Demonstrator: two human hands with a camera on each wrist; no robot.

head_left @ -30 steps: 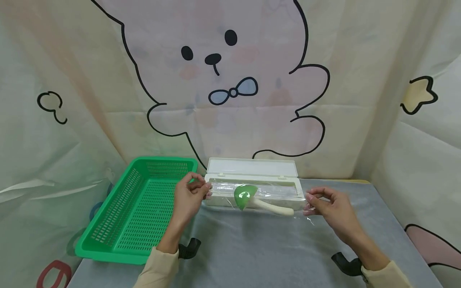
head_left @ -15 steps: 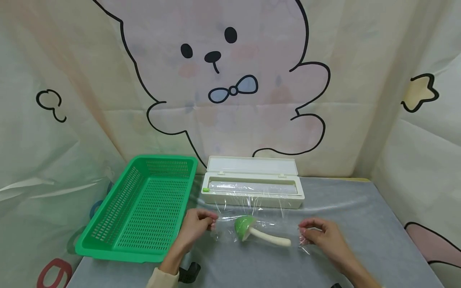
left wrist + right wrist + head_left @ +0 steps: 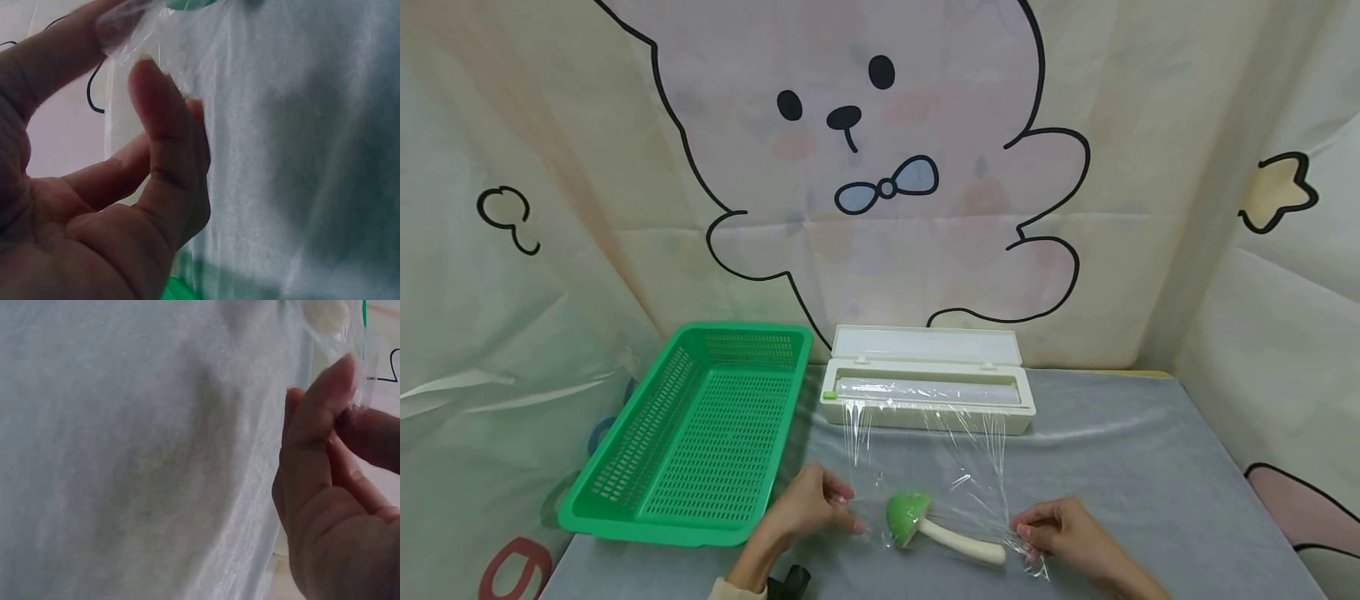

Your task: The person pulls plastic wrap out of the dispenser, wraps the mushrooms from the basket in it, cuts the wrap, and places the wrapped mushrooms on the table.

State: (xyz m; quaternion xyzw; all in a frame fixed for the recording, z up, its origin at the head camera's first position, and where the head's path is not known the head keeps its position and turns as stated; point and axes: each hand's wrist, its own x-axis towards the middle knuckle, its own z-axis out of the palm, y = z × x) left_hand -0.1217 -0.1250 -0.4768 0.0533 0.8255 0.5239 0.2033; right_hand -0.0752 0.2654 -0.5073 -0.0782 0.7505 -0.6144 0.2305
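Right fingers (image 3: 315, 425): pinch a bunched edge of clear film (image 3: 936, 454).
Left fingers (image 3: 156, 112): spread clear of the thumb, gripping nothing; film against thumb tip.
Mushroom (image 3: 951, 538): between the two, near film's loose end; contact with desk (image 3: 1097, 450) can't be told.
Long axis: crosswise, cap left, stem running right and slightly toward the person.
Nearer side: right, stem end just beside.
Box (image 3: 928, 370): beyond mushroom, film joined to it.
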